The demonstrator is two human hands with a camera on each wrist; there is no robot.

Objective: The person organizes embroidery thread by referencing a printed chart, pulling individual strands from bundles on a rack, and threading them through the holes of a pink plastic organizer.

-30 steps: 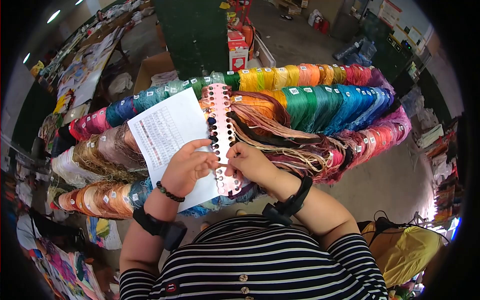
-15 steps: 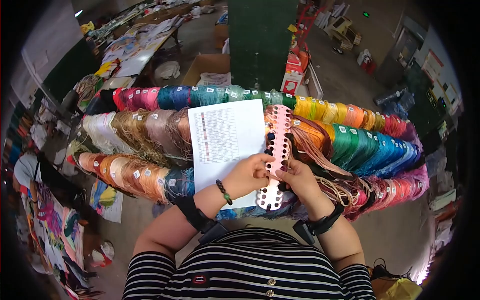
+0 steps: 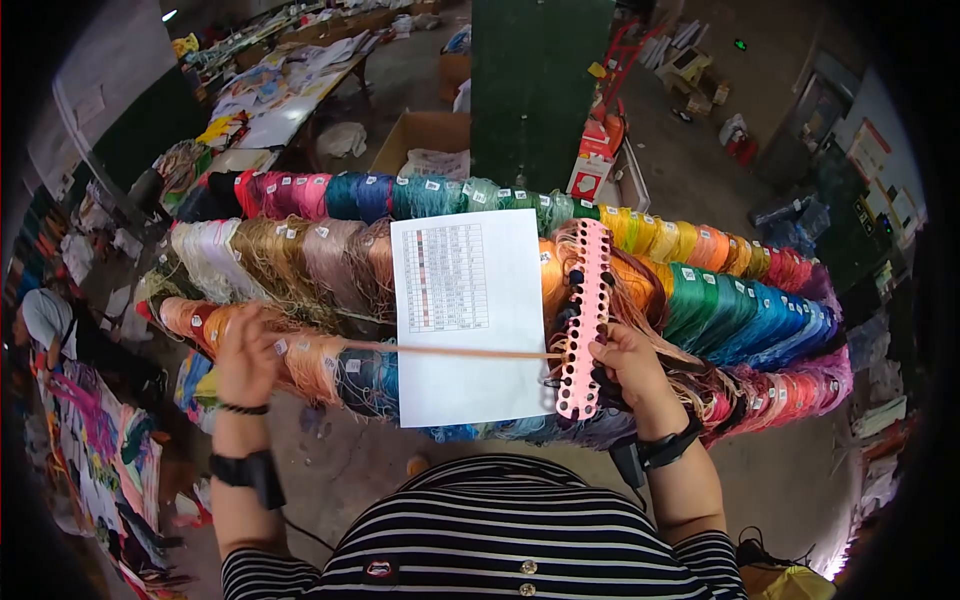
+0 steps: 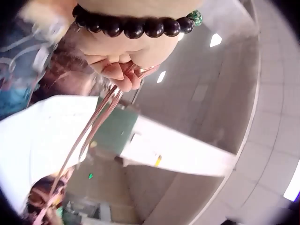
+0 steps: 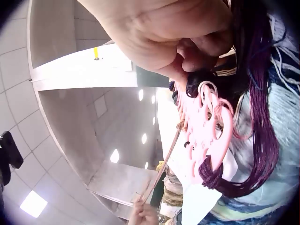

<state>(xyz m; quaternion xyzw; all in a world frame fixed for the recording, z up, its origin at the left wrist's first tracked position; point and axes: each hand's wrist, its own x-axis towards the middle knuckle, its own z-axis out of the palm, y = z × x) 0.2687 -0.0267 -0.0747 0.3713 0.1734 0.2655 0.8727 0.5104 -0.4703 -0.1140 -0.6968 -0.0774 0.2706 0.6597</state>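
Observation:
A pink strip with rows of holes (image 3: 582, 330) lies over the thread bundles, right of a printed white sheet (image 3: 470, 375). My right hand (image 3: 632, 368) pinches the strip's right edge, thumb on top. Far to the left, my left hand (image 3: 247, 362) grips a pinkish-brown thread strand (image 3: 470, 353) that runs taut across the sheet to the strip. The left wrist view shows curled fingers of the left hand (image 4: 122, 70) round the strand (image 4: 101, 115). In the right wrist view, dark purple thread (image 5: 262, 126) loops through an end hole of the strip (image 5: 204, 136).
Rows of labelled thread bundles (image 3: 725, 300) in many colours lie beneath and around the sheet. Beyond them stand a green pillar (image 3: 540, 90), a cardboard box (image 3: 425, 135) and a cluttered table (image 3: 290, 105). Another person (image 3: 50, 320) is at the far left.
My left hand has moved from the strip far to the left, drawing the strand out straight. My right hand stays at the strip. The head view has turned, shifting the scene rightward.

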